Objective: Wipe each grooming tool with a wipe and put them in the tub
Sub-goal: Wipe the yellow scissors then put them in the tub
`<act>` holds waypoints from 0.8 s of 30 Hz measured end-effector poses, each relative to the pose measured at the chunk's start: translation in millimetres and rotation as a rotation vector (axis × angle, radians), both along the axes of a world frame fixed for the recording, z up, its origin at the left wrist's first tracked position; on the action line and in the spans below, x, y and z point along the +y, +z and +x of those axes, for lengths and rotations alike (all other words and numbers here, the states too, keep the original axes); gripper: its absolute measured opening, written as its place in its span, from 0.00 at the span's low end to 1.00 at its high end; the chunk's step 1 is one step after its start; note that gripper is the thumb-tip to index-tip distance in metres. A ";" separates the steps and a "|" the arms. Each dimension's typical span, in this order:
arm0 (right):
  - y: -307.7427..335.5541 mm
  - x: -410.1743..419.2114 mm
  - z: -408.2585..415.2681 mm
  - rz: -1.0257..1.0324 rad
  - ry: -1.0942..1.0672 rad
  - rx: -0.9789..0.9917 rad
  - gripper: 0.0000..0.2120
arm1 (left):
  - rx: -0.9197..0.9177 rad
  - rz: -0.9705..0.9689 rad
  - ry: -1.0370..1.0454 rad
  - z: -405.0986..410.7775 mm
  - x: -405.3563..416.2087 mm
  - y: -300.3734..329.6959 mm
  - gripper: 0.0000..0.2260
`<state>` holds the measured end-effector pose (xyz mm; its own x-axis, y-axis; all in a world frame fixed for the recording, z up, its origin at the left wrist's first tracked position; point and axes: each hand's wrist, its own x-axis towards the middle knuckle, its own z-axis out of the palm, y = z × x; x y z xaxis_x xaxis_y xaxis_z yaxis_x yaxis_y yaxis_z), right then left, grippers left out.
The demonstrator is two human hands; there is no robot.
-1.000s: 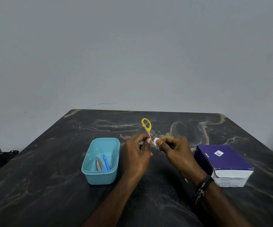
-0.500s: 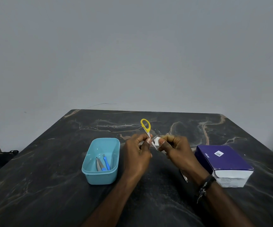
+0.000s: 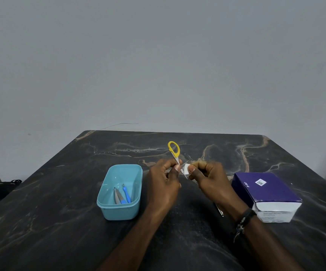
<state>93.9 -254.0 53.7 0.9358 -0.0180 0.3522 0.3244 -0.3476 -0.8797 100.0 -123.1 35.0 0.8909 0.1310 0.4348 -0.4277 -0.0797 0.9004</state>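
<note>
My left hand (image 3: 163, 179) grips small scissors with yellow handles (image 3: 174, 150), one yellow loop sticking up above my fingers. My right hand (image 3: 210, 179) pinches a small white wipe (image 3: 185, 169) against the scissors' blade, just right of the left thumb. The light blue tub (image 3: 120, 209) stands on the table left of my left hand; inside it lie a silver tool and a blue-handled tool (image 3: 127, 195). A thin metal tool (image 3: 219, 210) lies on the table, partly hidden under my right wrist.
A purple and white box (image 3: 266, 193) sits on the dark marbled table (image 3: 60, 222) right of my right hand. The table's far edge meets a plain grey wall. A dark object lies off the table's left side.
The hands stay together over the table's middle. The wipe has shifted slightly along the blade under my right fingers; the yellow loop has barely moved.
</note>
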 end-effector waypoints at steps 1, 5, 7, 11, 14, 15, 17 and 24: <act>-0.4 -0.2 0.2 0.002 0.002 -0.002 0.10 | -0.001 0.000 -0.001 -0.6 0.0 0.3 0.06; -4.4 -1.3 1.9 -0.030 0.034 -0.006 0.10 | 0.000 0.012 0.004 0.0 0.0 -0.4 0.07; -5.8 -0.8 2.2 -0.032 0.055 -0.017 0.10 | 0.001 0.018 -0.002 -1.0 0.0 -0.5 0.06; -8.4 1.2 3.6 -0.011 0.086 -0.042 0.09 | -0.005 0.035 -0.013 -2.4 -1.0 -1.2 0.05; -9.2 0.9 4.3 -0.029 0.121 -0.040 0.10 | 0.025 0.003 -0.028 -3.0 -0.9 -0.6 0.05; -8.2 -0.7 3.6 -0.032 0.139 -0.019 0.10 | 0.045 -0.033 -0.036 -3.7 -1.0 0.4 0.05; -6.4 -4.7 2.4 -0.052 0.182 0.040 0.10 | 0.089 -0.114 -0.038 -3.8 -0.3 3.1 0.07; -13.3 -2.0 4.8 -0.020 0.145 0.076 0.09 | 0.158 -0.122 -0.081 -3.3 3.4 6.4 0.11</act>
